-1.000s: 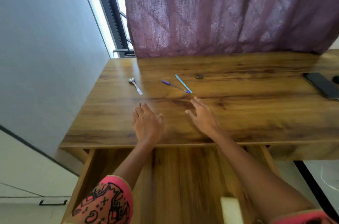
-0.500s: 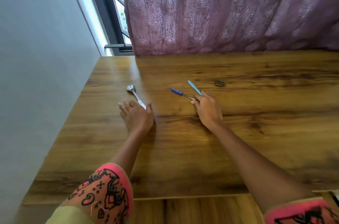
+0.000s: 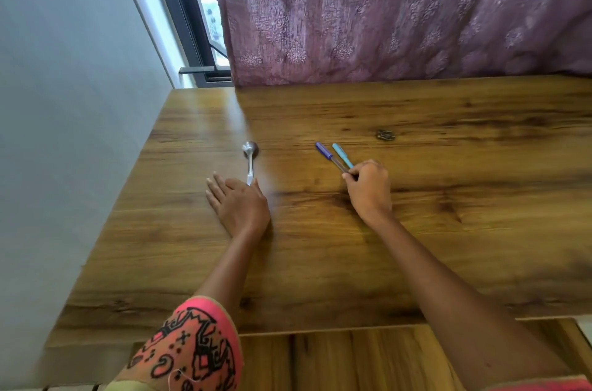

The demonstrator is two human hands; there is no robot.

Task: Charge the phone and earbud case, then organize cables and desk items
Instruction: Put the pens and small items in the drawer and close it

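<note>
Toward the left edge of the tabletop (image 3: 448, 230) the left hand (image 3: 238, 203) lies flat, fingers straight, touching the spoon (image 3: 250, 160); the right hand (image 3: 368, 188) pinches the purple pen (image 3: 324, 151) and teal pen (image 3: 341, 155) together (presumably gathering them). Phone out of view.

Wood-grain desk (image 3: 320, 262) under both hands; mauve patterned curtain (image 3: 400, 12) beyond the right hand (image 3: 368, 192); grey wall (image 3: 64, 102) past the left hand (image 3: 238, 204); dark-framed window (image 3: 189, 15) between wall and curtain, daylight glare on desktop
</note>
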